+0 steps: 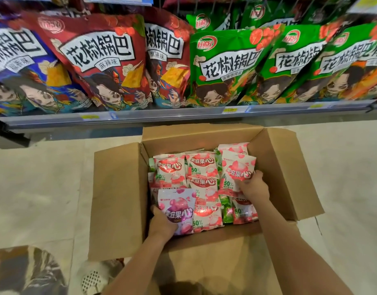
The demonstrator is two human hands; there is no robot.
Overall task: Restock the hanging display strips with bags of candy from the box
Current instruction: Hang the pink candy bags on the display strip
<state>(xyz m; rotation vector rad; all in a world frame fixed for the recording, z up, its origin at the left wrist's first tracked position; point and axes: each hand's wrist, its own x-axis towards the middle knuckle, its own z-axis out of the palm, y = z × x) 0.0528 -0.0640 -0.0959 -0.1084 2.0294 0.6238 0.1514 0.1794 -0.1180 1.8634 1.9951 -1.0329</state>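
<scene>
An open cardboard box (pixel 117 201) stands on the floor, filled with several small candy bags, most of them pink and white. My left hand (pixel 162 222) grips a purple candy bag (pixel 179 209) at the box's near left corner, holding it by its lower edge. My right hand (pixel 253 186) reaches into the right side of the box and holds a pink and white candy bag (pixel 236 169), tilted up above the others. No hanging display strip is in sight.
A low shelf (pixel 183 114) behind the box carries large red (pixel 102 58), green (pixel 223 64) and blue (pixel 15 67) snack bags standing upright. Box flaps (pixel 289 167) spread left, right and toward me. Pale tiled floor (pixel 34 188) surrounds the box.
</scene>
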